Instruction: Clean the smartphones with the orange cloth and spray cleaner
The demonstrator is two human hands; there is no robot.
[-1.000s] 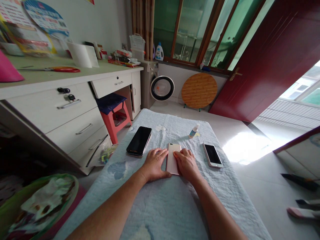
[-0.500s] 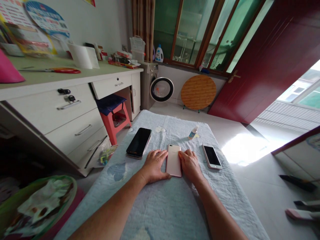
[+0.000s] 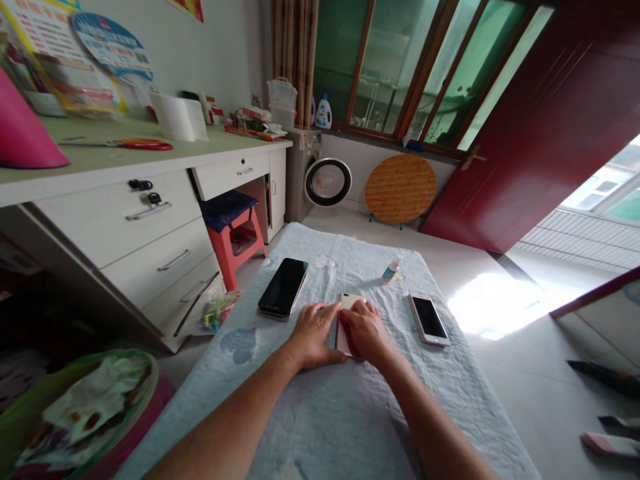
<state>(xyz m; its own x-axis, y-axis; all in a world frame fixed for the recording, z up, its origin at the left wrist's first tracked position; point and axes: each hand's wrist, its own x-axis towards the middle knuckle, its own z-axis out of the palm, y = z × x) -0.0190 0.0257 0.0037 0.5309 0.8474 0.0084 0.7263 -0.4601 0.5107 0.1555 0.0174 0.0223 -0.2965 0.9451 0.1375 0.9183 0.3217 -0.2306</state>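
A pale pink smartphone [image 3: 353, 299] lies back up on the light blue cloth, its camera at the upper left corner. My left hand [image 3: 314, 337] grips it along the left side, thumb by the bottom edge. Curled fingers of my right hand [image 3: 367, 328] rest across the middle of its back; whether they pinch anything is hidden. To the left lies a larger black phone [image 3: 284, 287], screen up, on top of something flat. A white phone [image 3: 429, 320] with a dark screen is on the right. Beyond the hands stands a small spray bottle [image 3: 391, 271].
The cloth-covered table [image 3: 320, 427] is in front of me. On the left are a white desk [image 3: 115, 227], a red stool [image 3: 233, 247] and a waste bin [image 3: 150, 393]. A washing machine [image 3: 300, 173] has its round door open; a round wooden tabletop [image 3: 401, 189] leans behind.
My right hand has moved left from the phone's right edge onto its back, covering the middle. My left hand keeps its place at the left side. The view has shifted slightly.
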